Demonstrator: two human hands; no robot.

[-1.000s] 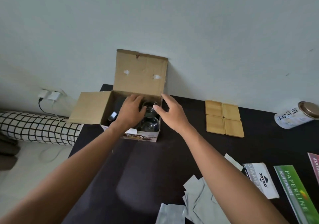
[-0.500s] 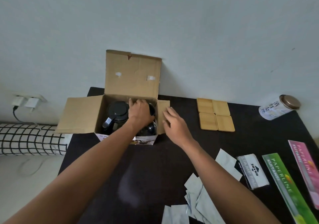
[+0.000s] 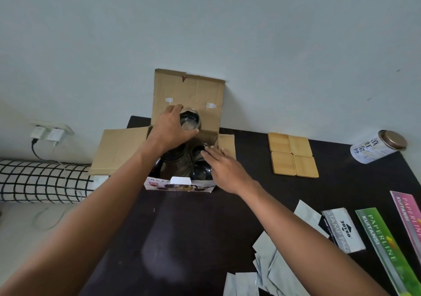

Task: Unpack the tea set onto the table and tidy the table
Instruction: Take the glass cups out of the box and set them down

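Dark table [image 3: 193, 227] by wall | left hand [image 3: 169, 129] grips glass cup [image 3: 190, 121], lifted above box [image 3: 182, 159] | right hand [image 3: 224, 168], open and empty, steadies box.

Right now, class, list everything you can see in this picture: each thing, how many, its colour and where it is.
Cardboard box: one, brown, open, back of table against the wall.
Glass cup: one, clear, lifted above the box.
Glassware in box: count unclear, dark.
Wooden coasters: four, tan, in a square right of the box.
Tin: one, white, lying at the right edge.
Receipt books: two, green and pink, right front.
Stamp pad box: one, grey.
Paper sachets: several, pale grey, front.
Table: one, black.
Left hand: grip on the cup.
Right hand: open, at the box.
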